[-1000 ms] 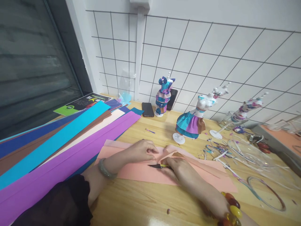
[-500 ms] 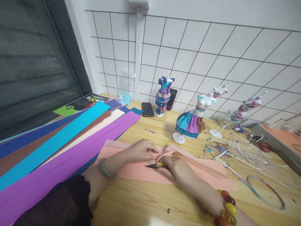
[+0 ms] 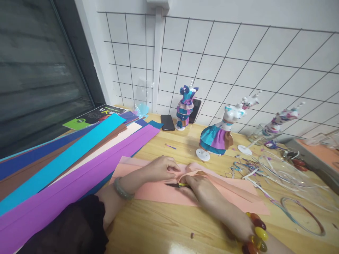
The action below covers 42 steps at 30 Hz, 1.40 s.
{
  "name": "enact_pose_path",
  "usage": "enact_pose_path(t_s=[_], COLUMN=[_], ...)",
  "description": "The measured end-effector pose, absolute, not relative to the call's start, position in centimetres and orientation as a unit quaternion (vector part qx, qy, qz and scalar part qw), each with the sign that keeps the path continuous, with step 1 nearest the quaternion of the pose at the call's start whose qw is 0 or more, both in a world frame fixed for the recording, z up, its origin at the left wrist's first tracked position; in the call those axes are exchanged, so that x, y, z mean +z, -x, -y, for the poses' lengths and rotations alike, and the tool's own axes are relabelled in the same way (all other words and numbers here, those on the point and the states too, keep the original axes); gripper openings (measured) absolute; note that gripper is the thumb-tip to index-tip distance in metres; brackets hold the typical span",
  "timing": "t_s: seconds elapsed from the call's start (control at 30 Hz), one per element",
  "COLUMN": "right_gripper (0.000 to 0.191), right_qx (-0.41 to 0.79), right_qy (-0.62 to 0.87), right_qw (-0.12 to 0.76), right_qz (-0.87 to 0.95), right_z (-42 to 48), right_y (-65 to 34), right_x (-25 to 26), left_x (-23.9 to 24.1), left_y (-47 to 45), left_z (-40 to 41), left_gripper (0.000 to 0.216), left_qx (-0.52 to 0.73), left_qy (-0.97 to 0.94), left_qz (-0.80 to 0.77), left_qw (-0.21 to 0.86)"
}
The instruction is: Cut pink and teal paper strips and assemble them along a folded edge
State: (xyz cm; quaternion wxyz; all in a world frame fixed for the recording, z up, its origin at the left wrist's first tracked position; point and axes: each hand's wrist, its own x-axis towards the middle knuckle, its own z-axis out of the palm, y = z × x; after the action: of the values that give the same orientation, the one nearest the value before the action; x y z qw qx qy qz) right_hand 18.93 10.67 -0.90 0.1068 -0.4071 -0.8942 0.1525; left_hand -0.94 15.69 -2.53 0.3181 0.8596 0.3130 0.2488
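A long pink paper sheet (image 3: 159, 192) lies flat on the wooden table (image 3: 159, 229). My left hand (image 3: 160, 168) pinches the sheet's upper strip, fingers closed on it. My right hand (image 3: 198, 187) grips small scissors (image 3: 174, 185) with a yellow handle and dark blades pointing left into the paper. A cut strip of the pink paper (image 3: 233, 188) curls away to the right of my right hand.
Long coloured paper sheets (image 3: 66, 165) fan over the table's left side. Three small mannequins stand at the back: one (image 3: 185, 106), one in a teal and purple dress (image 3: 218, 135), one leaning (image 3: 275, 123). Two phones (image 3: 167, 122) lie near the wall. Paper scraps and plastic rings (image 3: 302, 215) are at right.
The scissor blades, opened half a second ago, have come together again on the pink sheet. Both hands stay in place; the view has shifted slightly.
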Motion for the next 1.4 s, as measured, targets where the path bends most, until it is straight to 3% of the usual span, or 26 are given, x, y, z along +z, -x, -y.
enact_pose_path(t_s=[1.23,1.4], right_gripper=[0.025,0.027], right_qx=[0.135,0.147], right_qy=[0.422,0.421], right_qw=[0.093,0.086], right_qz=[0.892,0.891], right_z=[-10.1,-9.9], right_y=[-17.7,-17.9], right_x=[-0.7,-0.5], left_x=[-2.8,-2.9], left_y=[0.8,0.9], left_z=[-15.7,-15.8], left_gripper=[0.018,0.018], left_qx=[0.260,0.312], left_qy=[-0.851,-0.799], left_qz=[-0.323,-0.370], left_qw=[0.323,0.357])
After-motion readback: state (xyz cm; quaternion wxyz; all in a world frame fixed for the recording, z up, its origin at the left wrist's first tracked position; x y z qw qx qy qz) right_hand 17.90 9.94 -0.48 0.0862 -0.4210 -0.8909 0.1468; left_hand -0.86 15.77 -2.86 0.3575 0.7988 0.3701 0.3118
